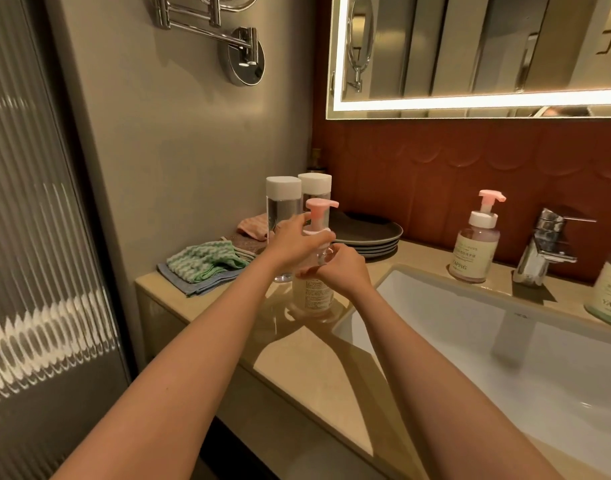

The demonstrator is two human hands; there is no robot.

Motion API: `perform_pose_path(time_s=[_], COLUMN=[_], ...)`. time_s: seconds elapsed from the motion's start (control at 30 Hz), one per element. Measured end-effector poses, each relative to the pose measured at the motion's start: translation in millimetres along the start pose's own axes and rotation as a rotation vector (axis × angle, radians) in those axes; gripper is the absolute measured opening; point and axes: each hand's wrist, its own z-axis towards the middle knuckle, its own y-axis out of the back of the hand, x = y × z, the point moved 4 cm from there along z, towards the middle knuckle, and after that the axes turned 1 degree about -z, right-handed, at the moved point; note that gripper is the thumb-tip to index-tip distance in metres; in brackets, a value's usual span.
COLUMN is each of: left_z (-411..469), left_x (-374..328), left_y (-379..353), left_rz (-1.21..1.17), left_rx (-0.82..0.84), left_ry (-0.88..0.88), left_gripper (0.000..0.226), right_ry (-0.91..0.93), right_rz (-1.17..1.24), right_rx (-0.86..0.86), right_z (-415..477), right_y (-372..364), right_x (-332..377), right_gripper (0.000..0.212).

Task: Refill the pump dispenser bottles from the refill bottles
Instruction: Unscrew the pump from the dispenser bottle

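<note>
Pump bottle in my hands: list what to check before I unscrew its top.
1. Pump bottle upright on the counter: ok.
2. Left hand grips its neck: ok.
3. Right hand holds its shoulder: ok.
4. Refill bottles close behind it: ok.
5. Refill bottles opened: not ok, both white caps are on.
6. Liquid level in the pump bottle: cannot tell.
</note>
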Motion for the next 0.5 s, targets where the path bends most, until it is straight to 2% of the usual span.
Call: perform_pose_path(time_s=[0.07, 0.17, 0.23, 0.4, 0.5], left_z=[-3, -4, -4, -8, -7], left_x=[-2, 0, 1, -4, -5], left_y=[5, 21, 23, 3, 8], left_rz=[-0.048, -0.112, -0.137, -0.183, -0.147], left_rx=[-0.006, -0.151, -0.164, -0.001, -0.053], left_ry=[-0.012, 0.013, 0.006, 0.002, -0.010], left_gripper=[0.053, 0.035, 0.025, 0.042, 0.034], right_ry=[-0.003, -0.017, -0.017, -0.019, -0.029], right_rz=[0.008, 0.034, 0.034, 0.018, 0.013], right_rx=[-0.004, -0.007, -0.009, 0.010, 0.002], right_z=[1, 4, 5, 6, 6], right_y=[-1, -3, -4, -4, -4], right_x=[-1, -3, -4, -3, -4], right_gripper=[0.055, 0.065, 0.066, 0.060, 0.061])
